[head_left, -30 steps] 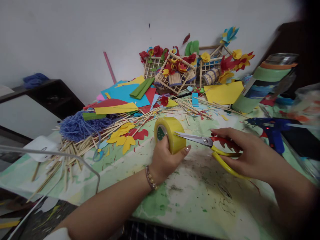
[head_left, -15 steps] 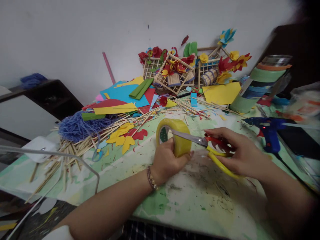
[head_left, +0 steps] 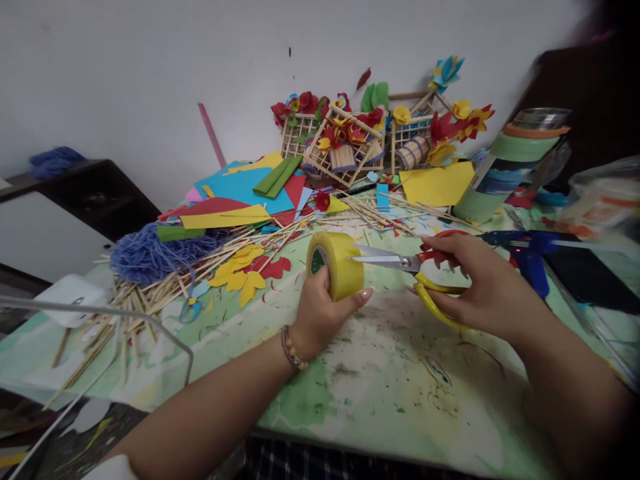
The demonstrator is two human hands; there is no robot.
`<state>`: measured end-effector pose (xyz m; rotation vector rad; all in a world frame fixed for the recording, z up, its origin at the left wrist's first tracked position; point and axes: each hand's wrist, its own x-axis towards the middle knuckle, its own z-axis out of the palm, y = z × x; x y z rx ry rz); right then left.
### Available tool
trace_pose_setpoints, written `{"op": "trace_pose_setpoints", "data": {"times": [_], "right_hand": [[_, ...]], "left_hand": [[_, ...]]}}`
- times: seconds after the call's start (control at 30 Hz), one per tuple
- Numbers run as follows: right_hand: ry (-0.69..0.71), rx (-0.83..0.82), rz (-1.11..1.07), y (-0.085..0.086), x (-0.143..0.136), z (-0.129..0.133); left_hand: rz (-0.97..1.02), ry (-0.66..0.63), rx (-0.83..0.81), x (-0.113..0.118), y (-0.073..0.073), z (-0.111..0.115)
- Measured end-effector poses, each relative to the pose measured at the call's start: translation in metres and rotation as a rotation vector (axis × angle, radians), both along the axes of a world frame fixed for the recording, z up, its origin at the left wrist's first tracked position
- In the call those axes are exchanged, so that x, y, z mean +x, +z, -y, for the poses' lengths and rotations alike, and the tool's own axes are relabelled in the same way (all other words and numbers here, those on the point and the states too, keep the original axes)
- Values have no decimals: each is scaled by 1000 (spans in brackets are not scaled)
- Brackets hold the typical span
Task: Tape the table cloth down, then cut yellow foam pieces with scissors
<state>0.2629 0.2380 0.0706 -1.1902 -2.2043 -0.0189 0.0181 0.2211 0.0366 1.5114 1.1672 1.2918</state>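
Observation:
A wide roll of yellow tape (head_left: 345,267) is gripped in my left hand (head_left: 323,310), the thumb at its core and a finger under the outer side. My right hand (head_left: 485,287) is closed on scissors (head_left: 407,263) with one red and one yellow handle loop. Their blades are slightly parted and point left, the tips at the outer face of the roll. Whether the tips touch the tape is hard to tell.
Thin sticks (head_left: 240,250), blue yarn (head_left: 157,253) and coloured paper (head_left: 240,190) cover the left and back. Stick frames with paper flowers (head_left: 345,143) lean at the wall. On the right are a green bottle (head_left: 505,173), a blue glue gun (head_left: 533,260) and a dark flat object (head_left: 590,277).
The tape roll has turned and moved slightly left. The scissors blades have opened a little and their tips have shifted from the roll's core side to its outer face. The view has shifted slightly.

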Motion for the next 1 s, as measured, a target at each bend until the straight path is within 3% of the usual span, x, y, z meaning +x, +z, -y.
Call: {"op": "trace_pose_setpoints", "data": {"times": [0.57,1.0], "right_hand": [[28,-42,-28,0,-10,3],[-12,-137,-111,-13,-18,1]], "left_hand": [[-41,3,-22,0,0,0],[-32,1,-43,-1,0,-2]]}}
